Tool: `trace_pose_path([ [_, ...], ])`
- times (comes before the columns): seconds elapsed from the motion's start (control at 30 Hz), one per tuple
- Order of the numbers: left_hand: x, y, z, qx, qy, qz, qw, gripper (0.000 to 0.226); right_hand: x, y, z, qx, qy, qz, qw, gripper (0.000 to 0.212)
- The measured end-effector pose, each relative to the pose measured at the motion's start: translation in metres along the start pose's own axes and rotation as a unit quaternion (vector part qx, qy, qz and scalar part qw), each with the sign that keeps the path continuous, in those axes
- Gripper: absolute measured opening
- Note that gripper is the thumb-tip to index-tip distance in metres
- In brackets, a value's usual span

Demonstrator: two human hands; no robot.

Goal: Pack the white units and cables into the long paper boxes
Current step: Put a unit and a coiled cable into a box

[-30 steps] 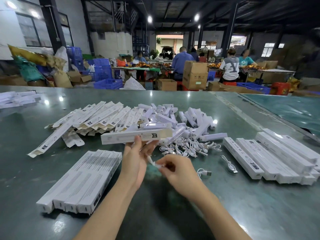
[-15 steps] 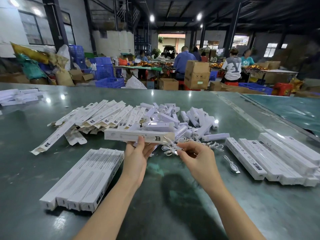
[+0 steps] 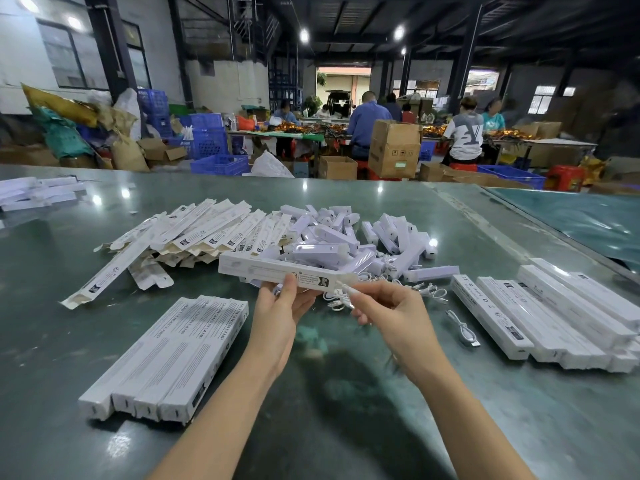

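Observation:
My left hand (image 3: pixel 282 308) holds a long white paper box (image 3: pixel 273 270) level above the green table, thumb on its front face. My right hand (image 3: pixel 391 311) pinches a coiled white cable (image 3: pixel 341 296) at the box's right open end. Behind lies a heap of white units (image 3: pixel 346 237) with loose cables (image 3: pixel 426 289) at its front. Flat, unfilled boxes (image 3: pixel 194 233) fan out at the left of the heap.
A row of closed boxes (image 3: pixel 169 358) lies at the near left and a larger stack (image 3: pixel 554 313) at the right. One loose cable (image 3: pixel 464 329) lies beside that stack. More white boxes (image 3: pixel 34 194) sit at the far left edge. People work at tables beyond.
My right hand has risen from near my left wrist to the box's right end, carrying the cable. My left hand has lifted the box slightly and turned it.

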State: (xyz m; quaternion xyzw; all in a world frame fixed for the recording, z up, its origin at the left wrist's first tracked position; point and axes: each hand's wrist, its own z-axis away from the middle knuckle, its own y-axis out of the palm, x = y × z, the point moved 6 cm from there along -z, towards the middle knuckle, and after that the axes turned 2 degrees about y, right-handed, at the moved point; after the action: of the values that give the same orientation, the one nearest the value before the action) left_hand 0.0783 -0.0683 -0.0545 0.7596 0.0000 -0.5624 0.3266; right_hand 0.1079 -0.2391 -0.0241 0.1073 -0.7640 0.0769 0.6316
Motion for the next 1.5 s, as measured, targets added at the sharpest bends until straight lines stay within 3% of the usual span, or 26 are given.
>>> trace_pose_path([
  [0.2, -0.001, 0.005, 0.003, 0.034, -0.011, 0.023, 0.999, 0.015, -0.012, 0.004, 0.001, 0.037, 0.132, -0.220, 0.966, 0.018],
  [0.33, -0.001, 0.010, 0.007, 0.067, -0.021, 0.021, 0.997, 0.019, -0.016, 0.004, 0.002, 0.012, 0.152, -0.274, 0.949, 0.012],
  [0.53, 0.001, 0.013, 0.009, 0.077, -0.042, 0.027, 0.996, 0.023, -0.014, -0.002, 0.002, -0.044, 0.092, -0.135, 0.986, 0.009],
  [0.77, 0.001, 0.019, 0.013, 0.088, -0.062, 0.050, 0.993, 0.034, -0.011, -0.001, 0.003, -0.021, 0.092, -0.163, 0.982, 0.011],
  [1.0, 0.004, 0.020, 0.013, 0.124, -0.077, 0.029, 0.989, 0.035, -0.001, -0.008, 0.004, -0.095, -0.021, -0.053, 0.994, 0.011],
  [1.13, 0.003, 0.019, 0.013, 0.133, -0.088, 0.044, 0.986, 0.040, 0.003, -0.009, 0.004, -0.094, -0.063, -0.004, 0.994, 0.013],
  [1.3, 0.005, 0.021, 0.015, 0.142, -0.098, 0.037, 0.984, 0.031, 0.006, -0.010, 0.005, -0.109, -0.097, 0.037, 0.989, 0.020],
  [1.5, 0.004, 0.017, 0.011, 0.117, -0.105, 0.072, 0.985, 0.032, 0.009, -0.001, 0.003, -0.026, -0.097, 0.098, 0.990, 0.019],
])
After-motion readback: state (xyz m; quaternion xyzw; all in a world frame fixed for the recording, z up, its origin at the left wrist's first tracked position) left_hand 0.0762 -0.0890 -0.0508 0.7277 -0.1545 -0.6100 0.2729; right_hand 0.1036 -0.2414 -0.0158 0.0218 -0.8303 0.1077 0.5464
